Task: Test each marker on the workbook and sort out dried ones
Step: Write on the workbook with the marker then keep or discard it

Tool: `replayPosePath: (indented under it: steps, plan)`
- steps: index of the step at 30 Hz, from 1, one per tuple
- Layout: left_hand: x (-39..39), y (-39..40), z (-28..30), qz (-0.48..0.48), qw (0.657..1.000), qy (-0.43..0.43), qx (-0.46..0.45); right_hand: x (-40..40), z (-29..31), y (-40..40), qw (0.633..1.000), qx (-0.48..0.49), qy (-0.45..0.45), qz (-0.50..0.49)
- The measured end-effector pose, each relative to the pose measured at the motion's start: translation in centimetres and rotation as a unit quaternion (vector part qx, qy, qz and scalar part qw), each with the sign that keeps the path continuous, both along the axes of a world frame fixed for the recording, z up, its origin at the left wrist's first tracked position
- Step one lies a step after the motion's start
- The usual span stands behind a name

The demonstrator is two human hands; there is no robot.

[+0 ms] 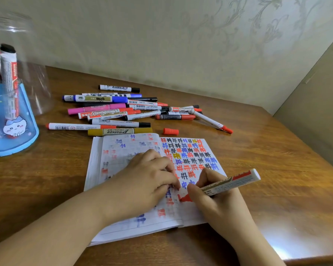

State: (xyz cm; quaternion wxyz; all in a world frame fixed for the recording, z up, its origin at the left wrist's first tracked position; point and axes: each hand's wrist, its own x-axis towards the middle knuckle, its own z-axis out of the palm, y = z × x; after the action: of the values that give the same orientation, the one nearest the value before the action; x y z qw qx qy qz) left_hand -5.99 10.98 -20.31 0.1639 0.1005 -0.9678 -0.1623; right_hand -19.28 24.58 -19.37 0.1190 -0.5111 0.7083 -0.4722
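Gripping the white-barrelled red whiteboard marker low on its barrel, my right hand had fingers and thumb clamped round it, red tip on the open gridded paper workbook at lower centre. My left hand pressed the page, fingers loosely curled. I judged the marker light, stiff and smooth, best pinched near the tip. At far left, a blue plastic pen holder with a cat picture held a few upright markers; loose markers lay above the workbook.
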Motion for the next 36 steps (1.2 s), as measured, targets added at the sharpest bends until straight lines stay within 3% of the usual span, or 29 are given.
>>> replayPosePath:
  steps: [10, 17, 30, 36]
  plan:
    - [0.04, 0.05, 0.10, 0.002, 1.000, -0.006, 0.006, -0.21, -0.24, -0.08, 0.999, -0.016, 0.031, -0.029]
    - [-0.01, 0.10, 0.09, 0.008, 1.000, -0.006, 0.008, 0.01, 0.00, 0.20, 1.000, -0.018, -0.007, -0.010]
    - [0.01, -0.06, -0.07, 0.005, 1.000, 0.006, 0.013, 0.00, 0.09, -0.02, 1.000, -0.004, 0.013, -0.016]
    - [0.19, -0.14, 0.11, -0.001, 0.999, 0.021, 0.027, 0.17, 0.31, 0.24, 0.999, 0.007, -0.041, -0.015]
